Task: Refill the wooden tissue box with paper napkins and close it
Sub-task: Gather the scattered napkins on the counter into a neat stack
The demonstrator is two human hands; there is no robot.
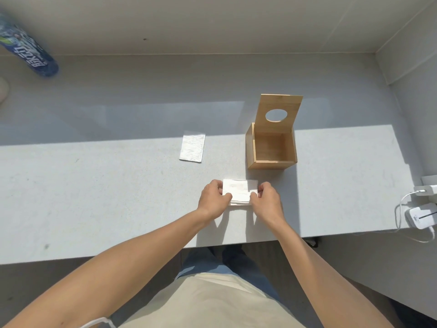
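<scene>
Both my left hand (214, 197) and right hand (267, 200) pinch the white paper napkin stack (238, 191) on the grey counter (118, 197), near the open wooden tissue box (272, 147).

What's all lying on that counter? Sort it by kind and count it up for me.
Wooden box, lid up: 1
Napkin stack, held by the left hand and right hand: 1
Clear wrapper: 1
Blue bottle: 1
White chargers or adapters, by the right edge: 2
Total: 6
</scene>
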